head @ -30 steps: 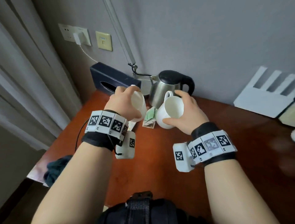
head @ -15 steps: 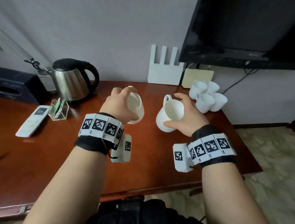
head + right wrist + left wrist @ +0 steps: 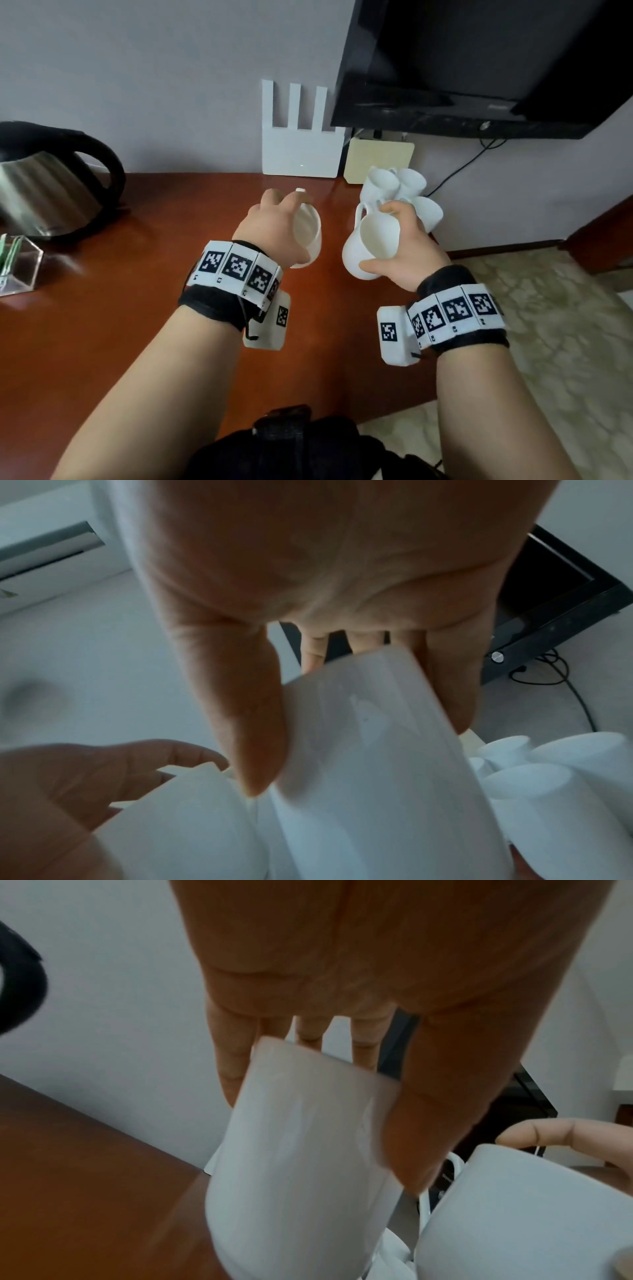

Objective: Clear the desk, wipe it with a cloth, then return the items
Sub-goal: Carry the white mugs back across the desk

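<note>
Left hand (image 3: 274, 229) wraps a white cup (image 3: 306, 236) | right hand (image 3: 404, 253) wraps a white mug (image 3: 373, 245) | both above desk (image 3: 137, 308) | cup cluster (image 3: 397, 186) at one o'clock, right hand nearer

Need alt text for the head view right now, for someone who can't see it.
Each hand holds a white mug above a reddish wooden desk: left hand with left mug, right hand with right mug. A cluster of white mugs sits behind them by the wall, a steel kettle far left.
</note>
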Motion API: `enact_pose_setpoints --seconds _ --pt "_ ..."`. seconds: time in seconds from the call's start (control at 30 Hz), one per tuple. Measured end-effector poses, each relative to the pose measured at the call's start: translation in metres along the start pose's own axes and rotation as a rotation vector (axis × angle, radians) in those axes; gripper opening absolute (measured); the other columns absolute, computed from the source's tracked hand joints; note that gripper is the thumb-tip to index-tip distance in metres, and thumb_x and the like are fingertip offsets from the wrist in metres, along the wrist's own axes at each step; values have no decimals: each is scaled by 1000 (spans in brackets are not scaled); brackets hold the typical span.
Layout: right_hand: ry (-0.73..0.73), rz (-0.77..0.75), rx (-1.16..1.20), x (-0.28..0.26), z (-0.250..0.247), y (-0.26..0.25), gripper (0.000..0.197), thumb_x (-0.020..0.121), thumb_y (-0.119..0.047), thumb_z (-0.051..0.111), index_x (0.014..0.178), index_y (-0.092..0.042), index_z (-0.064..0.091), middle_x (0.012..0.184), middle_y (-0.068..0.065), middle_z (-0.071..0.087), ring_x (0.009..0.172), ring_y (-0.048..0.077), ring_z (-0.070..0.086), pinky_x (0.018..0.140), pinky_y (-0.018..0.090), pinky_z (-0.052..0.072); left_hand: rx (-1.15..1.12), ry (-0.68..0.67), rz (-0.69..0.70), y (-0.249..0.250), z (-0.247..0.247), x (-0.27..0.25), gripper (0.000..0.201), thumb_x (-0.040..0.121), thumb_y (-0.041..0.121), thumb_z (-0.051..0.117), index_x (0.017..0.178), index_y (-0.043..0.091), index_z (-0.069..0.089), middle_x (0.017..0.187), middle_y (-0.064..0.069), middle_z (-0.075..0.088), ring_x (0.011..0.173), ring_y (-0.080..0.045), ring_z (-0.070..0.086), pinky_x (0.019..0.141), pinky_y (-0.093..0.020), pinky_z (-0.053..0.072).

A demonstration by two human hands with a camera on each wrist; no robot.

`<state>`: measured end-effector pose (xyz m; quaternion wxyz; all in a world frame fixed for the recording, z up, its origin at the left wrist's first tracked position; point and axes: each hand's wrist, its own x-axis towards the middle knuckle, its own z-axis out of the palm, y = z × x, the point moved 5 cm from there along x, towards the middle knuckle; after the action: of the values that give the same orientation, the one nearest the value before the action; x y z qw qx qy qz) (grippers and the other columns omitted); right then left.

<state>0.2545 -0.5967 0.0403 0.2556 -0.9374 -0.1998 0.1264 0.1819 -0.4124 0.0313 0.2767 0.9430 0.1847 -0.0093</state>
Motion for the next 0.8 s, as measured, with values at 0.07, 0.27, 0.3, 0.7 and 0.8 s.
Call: enact_pose_setpoints --seconds 0.07,0.27,0.3,0.7,0.8 --pt "2 25 13 13 -4 9 77 71 -21 77 129 -32 27 134 -4 36 102 18 45 85 36 46 13 -23 9 6 8 14 82 72 17 73 139 36 30 139 -2 30 124 -27 40 91 -35 45" --pt "-24 96 4 36 -12 57 81 71 -23 77 132 -31 24 135 -2 37 110 26 50 83 34 44 16 -114 18 31 45 45 80 73 16 73 138 36 31 140 -1 28 126 -27 38 92 -35 45" --pt "-42 105 0 38 -14 67 81 71 -24 77 131 -31 24 133 -2 38 110 26 51 84 34 45 17 -133 15 38 52 48 80 73 17 73 138 37 31 140 -1 28 126 -27 37 94 -35 44" --pt "-308 -92 -192 98 -39 186 76 71 -26 75 129 -32 25 134 -1 34 105 22 49 78 29 40 -6 -161 -172 131 165 80 85 74 25 75 142 35 26 142 1 25 128 -25 35 98 -35 42" --pt "-340 -178 -214 108 -41 201 78 71 -25 75 132 -30 26 134 1 33 110 23 47 85 31 43 -24 -150 -239 142 185 81 85 74 26 76 142 35 26 142 1 25 128 -25 35 98 -34 41"
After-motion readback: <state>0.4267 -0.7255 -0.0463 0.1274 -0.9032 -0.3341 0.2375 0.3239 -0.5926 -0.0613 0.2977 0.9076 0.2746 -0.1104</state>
